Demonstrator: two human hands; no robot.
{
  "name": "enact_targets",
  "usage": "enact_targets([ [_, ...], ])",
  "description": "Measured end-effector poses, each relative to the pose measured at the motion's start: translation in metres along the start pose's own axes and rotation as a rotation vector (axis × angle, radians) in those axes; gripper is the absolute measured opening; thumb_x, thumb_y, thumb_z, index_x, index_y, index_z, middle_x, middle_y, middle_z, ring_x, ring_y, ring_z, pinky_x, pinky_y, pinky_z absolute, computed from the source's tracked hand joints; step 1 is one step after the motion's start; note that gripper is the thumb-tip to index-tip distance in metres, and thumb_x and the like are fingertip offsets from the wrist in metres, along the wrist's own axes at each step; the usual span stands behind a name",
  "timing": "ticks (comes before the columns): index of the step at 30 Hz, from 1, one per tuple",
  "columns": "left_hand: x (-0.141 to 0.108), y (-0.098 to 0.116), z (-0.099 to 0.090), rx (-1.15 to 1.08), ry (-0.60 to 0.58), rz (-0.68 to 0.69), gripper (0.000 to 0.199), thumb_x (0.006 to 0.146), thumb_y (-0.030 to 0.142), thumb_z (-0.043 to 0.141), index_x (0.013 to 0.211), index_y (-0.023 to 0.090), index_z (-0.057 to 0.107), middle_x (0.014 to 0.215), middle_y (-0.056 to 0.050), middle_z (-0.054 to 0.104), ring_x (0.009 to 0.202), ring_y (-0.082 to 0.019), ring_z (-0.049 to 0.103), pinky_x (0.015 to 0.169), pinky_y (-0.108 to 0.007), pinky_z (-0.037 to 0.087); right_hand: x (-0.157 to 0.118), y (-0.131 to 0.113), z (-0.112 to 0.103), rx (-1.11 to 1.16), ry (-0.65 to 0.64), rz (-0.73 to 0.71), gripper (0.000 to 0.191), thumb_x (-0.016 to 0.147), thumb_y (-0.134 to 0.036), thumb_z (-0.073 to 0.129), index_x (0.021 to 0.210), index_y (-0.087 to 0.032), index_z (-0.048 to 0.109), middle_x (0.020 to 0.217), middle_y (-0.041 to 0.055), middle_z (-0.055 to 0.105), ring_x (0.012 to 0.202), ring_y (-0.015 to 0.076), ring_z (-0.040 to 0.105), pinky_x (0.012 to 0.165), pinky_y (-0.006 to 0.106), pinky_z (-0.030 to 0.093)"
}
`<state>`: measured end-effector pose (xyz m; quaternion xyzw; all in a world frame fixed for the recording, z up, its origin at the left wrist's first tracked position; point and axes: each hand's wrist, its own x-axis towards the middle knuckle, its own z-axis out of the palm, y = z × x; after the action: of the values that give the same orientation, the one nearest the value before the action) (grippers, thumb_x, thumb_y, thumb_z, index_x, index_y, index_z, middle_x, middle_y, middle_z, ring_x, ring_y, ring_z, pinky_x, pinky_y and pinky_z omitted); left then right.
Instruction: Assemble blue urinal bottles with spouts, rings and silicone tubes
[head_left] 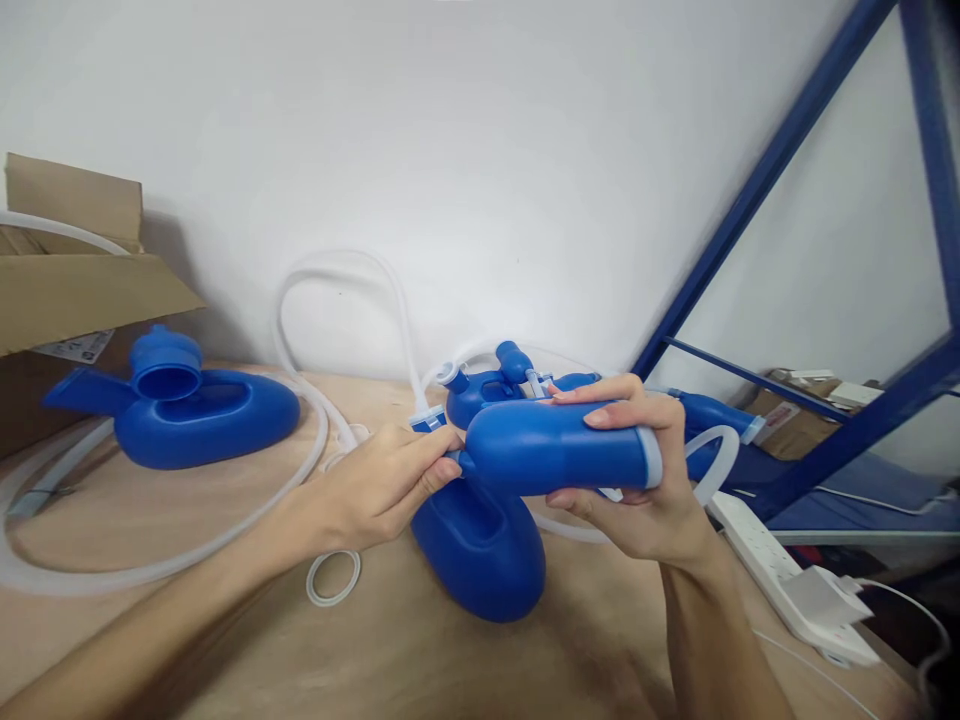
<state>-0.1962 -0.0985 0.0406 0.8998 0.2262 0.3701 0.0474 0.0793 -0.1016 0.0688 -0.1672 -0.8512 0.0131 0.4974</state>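
Observation:
A blue rounded urinal cup [555,445] with a pale rim lies sideways in my right hand [664,500], fingers above it and thumb below. My left hand [375,490] is closed in a pinch at the cup's narrow end. Just under the cup is a blue urinal bottle [499,580] with a hollow handle; its upper part is hidden. Behind it stand more blue urinal parts [480,395], partly covered by my right hand. A clear-white hose [401,310] runs to a blue fitting close to my left fingers.
Another blue urinal bottle [217,420] with a wide mouth rests at the left, beside an open cardboard box [90,295]. A white sealing ring [334,580] lies on the wooden table [360,670]. At the right are a power strip [780,575] and a blue metal frame [727,230].

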Motion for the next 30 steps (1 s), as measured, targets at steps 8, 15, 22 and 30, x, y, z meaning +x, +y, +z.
enact_targets([
  [8, 0.005, 0.017, -0.001, 0.284, 0.492, 0.008, 0.02, 0.105, 0.026, 0.051, 0.121, 0.017, 0.06, 0.115, -0.012, 0.066, 0.106, -0.024, 0.063, 0.089, -0.037, 0.051, 0.016, 0.005, -0.004, 0.025, 0.248, 0.14, 0.057, 0.074, -0.031, 0.093, 0.118, -0.03, 0.056, 0.119, 0.0058, 0.065, 0.116, 0.0298, 0.066, 0.106, 0.052, 0.053],
  [15, 0.002, 0.019, 0.009, -0.298, 0.254, -0.5, 0.044, 0.11, 0.048, 0.033, 0.112, 0.019, 0.067, 0.097, -0.008, 0.069, 0.086, -0.021, 0.065, 0.075, -0.036, 0.054, 0.013, 0.023, 0.012, 0.131, 0.379, 0.196, 0.056, 0.077, -0.039, 0.09, 0.118, -0.03, 0.053, 0.119, 0.0059, 0.067, 0.118, 0.0275, 0.065, 0.104, 0.05, 0.055],
  [22, 0.006, 0.011, 0.015, -0.793, 0.232, -0.477, 0.06, 0.103, 0.068, 0.037, 0.117, 0.016, 0.063, 0.103, -0.011, 0.069, 0.086, -0.022, 0.068, 0.066, -0.033, 0.059, 0.014, 0.024, 0.022, 0.164, 0.364, 0.238, 0.052, 0.08, -0.041, 0.086, 0.116, -0.031, 0.051, 0.119, 0.005, 0.066, 0.119, 0.0263, 0.065, 0.108, 0.05, 0.054],
  [30, 0.009, 0.015, 0.009, -0.739, 0.184, -0.598, 0.054, 0.104, 0.063, 0.039, 0.073, 0.019, 0.048, 0.065, 0.001, 0.054, 0.057, -0.013, 0.058, 0.054, -0.026, 0.049, 0.008, 0.03, 0.022, 0.136, 0.294, 0.197, 0.057, 0.077, -0.043, 0.089, 0.118, -0.031, 0.05, 0.123, 0.0058, 0.065, 0.122, 0.0288, 0.064, 0.108, 0.054, 0.052],
])
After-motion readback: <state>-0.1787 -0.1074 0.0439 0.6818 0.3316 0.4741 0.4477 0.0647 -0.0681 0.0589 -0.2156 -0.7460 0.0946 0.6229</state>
